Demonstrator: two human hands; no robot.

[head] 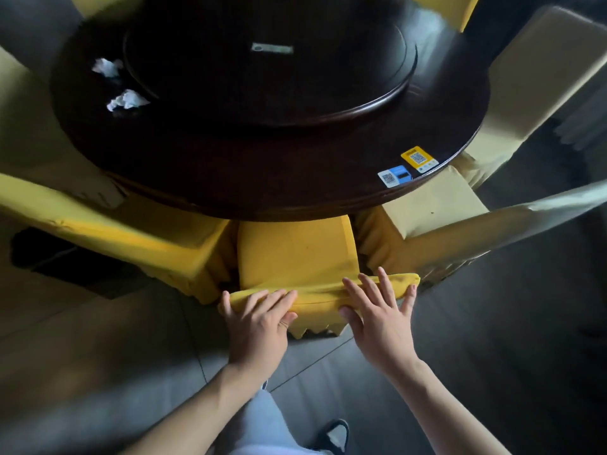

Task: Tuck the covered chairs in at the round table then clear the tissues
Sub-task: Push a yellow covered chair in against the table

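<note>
A yellow-covered chair point(295, 254) stands directly before me, its seat partly under the dark round table point(230, 178). My left hand point(259, 320) lies flat on the left part of the chair's backrest top, fingers together. My right hand point(377, 313) rests on the right part of the backrest, fingers spread. Neither hand curls around the fabric. Two crumpled white tissues point(106, 67) point(126, 100) lie on the table's left side, beside the raised turntable point(269, 54).
More yellow-covered chairs stand at the left point(131, 231), the right point(437, 224) and the far right point(532, 70). Two QR stickers point(407, 165) sit near the table's right edge. My leg and shoe point(335, 435) are on the grey tiled floor below.
</note>
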